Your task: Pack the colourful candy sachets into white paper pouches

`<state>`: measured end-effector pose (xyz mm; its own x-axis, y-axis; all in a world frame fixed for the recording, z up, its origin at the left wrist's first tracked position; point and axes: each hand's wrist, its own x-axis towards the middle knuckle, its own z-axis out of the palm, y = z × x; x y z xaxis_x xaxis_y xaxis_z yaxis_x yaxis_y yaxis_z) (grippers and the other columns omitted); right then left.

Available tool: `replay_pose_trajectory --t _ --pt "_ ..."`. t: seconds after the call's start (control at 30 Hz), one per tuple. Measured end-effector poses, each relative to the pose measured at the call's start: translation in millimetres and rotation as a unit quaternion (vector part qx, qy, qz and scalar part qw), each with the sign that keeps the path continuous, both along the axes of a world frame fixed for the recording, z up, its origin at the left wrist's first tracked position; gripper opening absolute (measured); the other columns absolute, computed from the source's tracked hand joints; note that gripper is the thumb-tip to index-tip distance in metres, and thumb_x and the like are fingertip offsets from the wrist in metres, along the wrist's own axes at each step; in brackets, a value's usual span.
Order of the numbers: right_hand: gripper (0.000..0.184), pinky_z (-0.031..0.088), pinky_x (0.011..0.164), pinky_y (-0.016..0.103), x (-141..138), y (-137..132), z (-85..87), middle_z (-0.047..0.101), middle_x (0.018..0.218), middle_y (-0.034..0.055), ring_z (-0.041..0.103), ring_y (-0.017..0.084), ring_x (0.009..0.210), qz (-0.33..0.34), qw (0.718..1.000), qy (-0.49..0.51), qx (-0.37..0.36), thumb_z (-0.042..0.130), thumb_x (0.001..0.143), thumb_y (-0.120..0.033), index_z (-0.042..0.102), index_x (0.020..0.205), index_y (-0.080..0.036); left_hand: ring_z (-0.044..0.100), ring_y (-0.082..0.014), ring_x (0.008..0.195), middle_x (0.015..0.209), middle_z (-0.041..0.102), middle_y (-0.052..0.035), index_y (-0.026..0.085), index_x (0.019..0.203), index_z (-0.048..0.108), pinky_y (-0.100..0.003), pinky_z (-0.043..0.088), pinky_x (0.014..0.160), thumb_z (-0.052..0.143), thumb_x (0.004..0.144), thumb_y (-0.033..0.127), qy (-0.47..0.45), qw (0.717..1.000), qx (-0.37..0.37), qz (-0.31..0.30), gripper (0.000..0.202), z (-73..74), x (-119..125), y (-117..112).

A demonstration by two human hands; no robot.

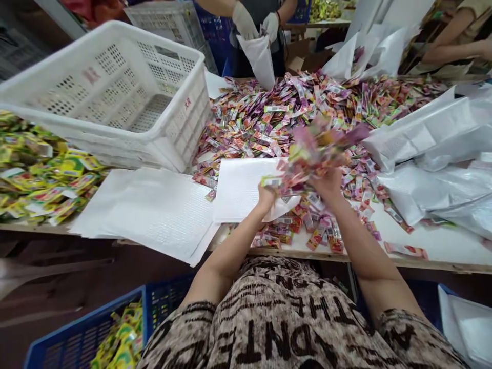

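Note:
Both my hands hold one bunch of small coloured sachets (315, 151) above the table, blurred by motion. My left hand (266, 197) is closed on the lower left end of the bunch. My right hand (327, 185) grips it from below on the right. Under my hands lies a white padded envelope (242, 187) flat on the table. A big heap of loose pink, purple and green sachets (292, 110) covers the table beyond it, and more sachets (303, 230) lie near the front edge.
A white plastic crate (115, 97) stands on the left, with yellow-green packets (38, 174) beside it. White envelopes (149, 212) overhang the front edge; white bags (434, 154) pile at right. A gloved person (251, 23) opposite holds a white bag. A blue crate (88, 333) sits below.

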<state>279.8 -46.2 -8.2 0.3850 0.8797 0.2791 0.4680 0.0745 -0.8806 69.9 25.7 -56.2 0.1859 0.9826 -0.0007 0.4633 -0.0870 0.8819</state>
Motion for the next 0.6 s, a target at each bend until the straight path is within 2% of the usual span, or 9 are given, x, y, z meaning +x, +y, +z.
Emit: replay_pose_trajectory --t 0.07,0.13,0.17,0.23,0.33,0.43,0.53,0.6 --pt "0.046 0.039 0.104 0.064 -28 -1 -26.7 0.066 0.116 0.0183 0.054 0.042 0.118 -0.017 0.982 -0.181 -0.061 0.067 0.073 -0.047 0.071 0.109 -0.019 0.064 -0.0159 0.078 0.084 0.069 -0.0042 0.017 0.086 0.063 -0.025 0.048 0.072 0.057 0.086 0.023 -0.082 0.995 0.000 0.053 0.008 -1.0 -11 5" --pt "0.038 0.037 0.104 0.063 -44 -8 -52.0 0.065 0.117 0.0206 0.055 0.041 0.113 -0.017 0.927 -0.353 -0.124 0.064 0.077 -0.039 0.072 0.108 -0.018 0.063 -0.0144 0.077 0.086 0.070 -0.0034 0.016 0.090 0.066 -0.024 0.048 0.070 0.056 0.085 0.023 -0.150 0.985 -0.003 0.088 0.013 -2.8 -21 9" --pt "0.036 0.038 0.102 0.062 -48 -12 -61.8 0.065 0.121 0.0212 0.055 0.040 0.114 -0.010 0.897 -0.419 -0.142 0.061 0.080 -0.035 0.073 0.110 -0.018 0.063 -0.0146 0.076 0.085 0.071 -0.0033 0.015 0.093 0.068 -0.024 0.047 0.069 0.057 0.085 0.025 -0.165 0.982 -0.008 0.089 0.017 -3.3 -25 12" --pt "0.037 0.039 0.099 0.060 -50 -17 -73.2 0.062 0.132 0.0214 0.054 0.040 0.118 0.007 0.863 -0.485 -0.144 0.058 0.082 -0.029 0.073 0.114 -0.020 0.063 -0.0164 0.076 0.082 0.072 -0.0033 0.014 0.100 0.073 -0.025 0.047 0.069 0.060 0.084 0.027 -0.128 0.990 -0.012 0.066 0.024 -1.5 -29 20" --pt "0.040 0.041 0.093 0.058 -52 -18 -69.8 0.058 0.142 0.0202 0.053 0.040 0.122 0.032 0.837 -0.530 -0.133 0.054 0.085 -0.026 0.073 0.120 -0.023 0.066 -0.0199 0.081 0.084 0.075 -0.0064 0.014 0.100 0.077 -0.028 0.045 0.073 0.062 0.083 0.022 0.015 0.999 0.020 0.034 0.023 14.1 -19 36" --pt "0.040 0.042 0.091 0.058 -61 -9 -53.0 0.062 0.134 0.0227 0.057 0.039 0.115 0.047 0.818 -0.554 -0.150 0.051 0.088 -0.025 0.072 0.122 -0.020 0.068 -0.0236 0.092 0.096 0.077 -0.0120 0.015 0.094 0.077 -0.031 0.045 0.079 0.059 0.087 0.017 0.161 0.982 0.096 -0.022 0.020 41.0 11 42" --pt "0.038 0.043 0.096 0.058 -70 7 -36.8 0.070 0.119 0.0218 0.062 0.036 0.105 0.052 0.805 -0.545 -0.230 0.045 0.093 -0.025 0.074 0.116 -0.017 0.068 -0.0261 0.097 0.099 0.075 -0.0151 0.014 0.097 0.076 -0.034 0.044 0.083 0.054 0.094 0.017 0.263 0.925 0.216 -0.172 0.022 59.9 43 22" --pt "0.035 0.046 0.096 0.053 -71 20 -29.8 0.073 0.111 0.0192 0.065 0.034 0.101 0.059 0.802 -0.520 -0.289 0.046 0.093 -0.026 0.076 0.110 -0.017 0.066 -0.0270 0.098 0.099 0.073 -0.0152 0.014 0.100 0.074 -0.036 0.044 0.085 0.050 0.097 0.017 0.300 0.874 0.289 -0.251 0.025 59.7 48 2"
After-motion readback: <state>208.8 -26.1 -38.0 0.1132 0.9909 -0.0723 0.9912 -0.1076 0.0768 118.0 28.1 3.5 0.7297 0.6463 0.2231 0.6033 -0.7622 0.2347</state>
